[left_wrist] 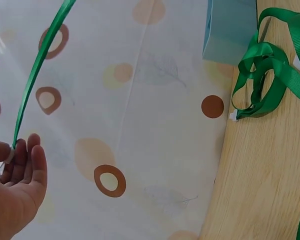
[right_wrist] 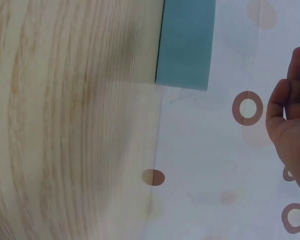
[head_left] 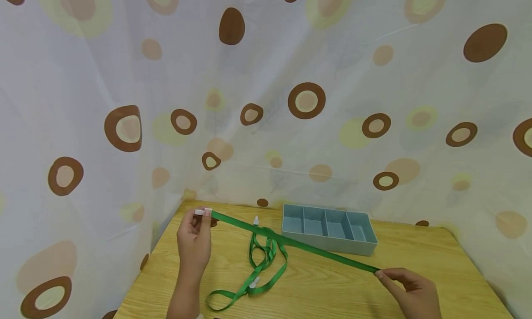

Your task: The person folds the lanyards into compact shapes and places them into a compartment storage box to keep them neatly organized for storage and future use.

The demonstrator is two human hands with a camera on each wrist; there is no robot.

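Observation:
A green lanyard (head_left: 299,243) is stretched between both hands above the table, slanting down to the right. My left hand (head_left: 195,243) pinches its white plastic clip end between thumb and fingers; the left wrist view shows this hand (left_wrist: 20,190) with the strap rising from the pinch. My right hand (head_left: 411,291) pinches the other end of the stretch between thumb and forefinger. In the right wrist view only part of that hand (right_wrist: 295,115) appears at the edge, its pinch out of frame. Another green lanyard (head_left: 266,282), with white clips, lies loosely looped on the tabletop beneath.
A blue-grey tray (head_left: 328,243) with several compartments stands at the back of the wooden table (head_left: 424,249), behind the stretched strap. A white curtain (head_left: 266,65) with brown and yellow spots hangs around the back and sides.

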